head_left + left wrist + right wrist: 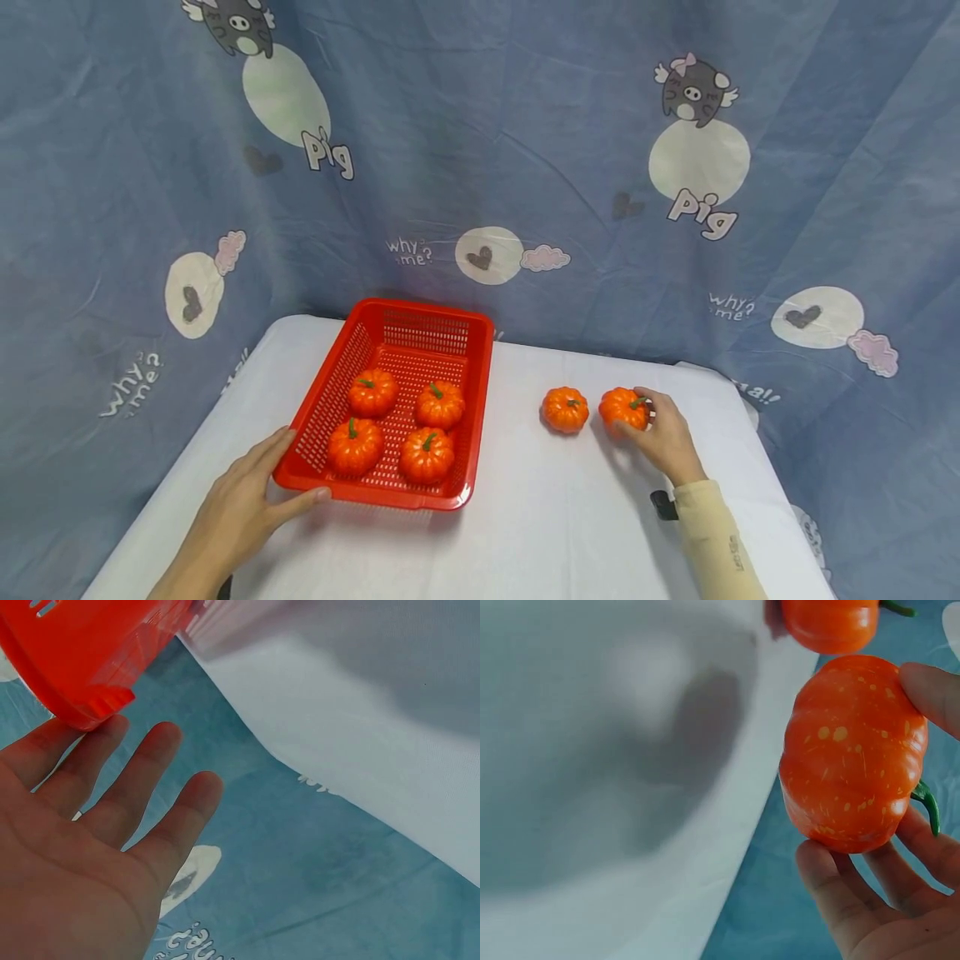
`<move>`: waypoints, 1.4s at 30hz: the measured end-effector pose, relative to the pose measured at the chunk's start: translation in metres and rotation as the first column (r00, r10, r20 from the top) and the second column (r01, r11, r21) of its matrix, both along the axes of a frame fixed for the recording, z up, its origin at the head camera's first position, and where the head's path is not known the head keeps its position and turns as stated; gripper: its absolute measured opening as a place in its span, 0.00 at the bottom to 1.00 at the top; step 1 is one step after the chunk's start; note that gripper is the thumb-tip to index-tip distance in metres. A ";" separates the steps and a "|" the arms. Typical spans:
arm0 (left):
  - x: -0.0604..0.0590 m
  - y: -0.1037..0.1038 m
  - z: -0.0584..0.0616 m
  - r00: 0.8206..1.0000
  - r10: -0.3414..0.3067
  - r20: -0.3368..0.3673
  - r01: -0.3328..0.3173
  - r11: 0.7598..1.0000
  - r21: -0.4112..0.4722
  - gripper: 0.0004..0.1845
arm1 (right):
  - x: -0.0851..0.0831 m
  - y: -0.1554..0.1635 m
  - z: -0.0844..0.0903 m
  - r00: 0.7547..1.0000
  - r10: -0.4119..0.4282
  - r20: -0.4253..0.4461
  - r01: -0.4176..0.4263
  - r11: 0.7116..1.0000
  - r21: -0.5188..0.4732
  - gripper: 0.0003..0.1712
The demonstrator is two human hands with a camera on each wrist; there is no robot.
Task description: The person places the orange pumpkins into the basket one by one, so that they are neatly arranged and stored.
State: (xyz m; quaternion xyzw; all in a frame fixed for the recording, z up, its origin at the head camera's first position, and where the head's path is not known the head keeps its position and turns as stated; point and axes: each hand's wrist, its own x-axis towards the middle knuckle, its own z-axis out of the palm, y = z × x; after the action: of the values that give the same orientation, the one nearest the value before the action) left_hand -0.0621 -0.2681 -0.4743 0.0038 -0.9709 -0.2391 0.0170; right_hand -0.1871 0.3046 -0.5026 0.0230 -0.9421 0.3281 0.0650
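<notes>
Small orange pumpkin, ribbed, pale-speckled, green stem, is gripped upright on the white tabletop, far R side, w/ a second pumpkin just beside it on its L, apart. Red perforated basket is touched at near-L corner; 4 like pumpkins inside.

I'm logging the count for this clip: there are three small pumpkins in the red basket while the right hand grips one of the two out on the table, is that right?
Not quite: the red basket holds four pumpkins, not three, as the head view shows. The rest stands: the right hand grips one pumpkin, with the other pumpkin beside it on the table.
</notes>
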 end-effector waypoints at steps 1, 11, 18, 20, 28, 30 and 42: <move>0.000 0.000 0.000 1.000 0.001 0.000 -0.001 1.000 0.001 0.68 | -0.001 -0.001 0.001 1.000 0.005 -0.012 -0.005 1.000 -0.004 0.40; 0.000 -0.001 0.001 1.000 0.007 0.025 -0.008 1.000 0.008 0.67 | -0.009 -0.021 0.017 0.990 0.066 -0.122 -0.074 0.995 -0.060 0.41; 0.000 -0.001 0.001 0.999 0.009 0.037 -0.010 1.000 0.017 0.67 | -0.017 -0.041 0.027 0.984 0.122 -0.132 -0.134 0.988 -0.083 0.42; 0.000 -0.002 0.001 0.999 0.009 0.038 -0.010 1.000 0.017 0.67 | -0.019 -0.049 0.029 0.981 0.146 -0.130 -0.157 0.984 -0.085 0.42; 0.000 -0.002 0.001 0.999 0.013 0.041 -0.014 1.000 0.010 0.68 | -0.026 -0.084 0.036 0.965 0.232 -0.124 -0.246 0.962 -0.119 0.40; -0.001 -0.002 0.001 0.999 0.015 0.042 -0.015 1.000 0.010 0.68 | -0.027 -0.093 0.038 0.959 0.253 -0.126 -0.269 0.954 -0.130 0.39; 0.001 -0.001 0.000 1.000 0.007 0.011 -0.007 1.000 0.016 0.68 | -0.034 -0.140 0.051 0.902 0.394 -0.177 -0.414 0.905 -0.096 0.38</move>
State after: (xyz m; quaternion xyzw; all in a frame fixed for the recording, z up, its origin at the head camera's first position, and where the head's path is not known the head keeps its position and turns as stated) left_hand -0.0613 -0.2687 -0.4747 0.0086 -0.9689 -0.2469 0.0123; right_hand -0.2211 0.1645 -0.4516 0.2389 -0.8853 0.3930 0.0688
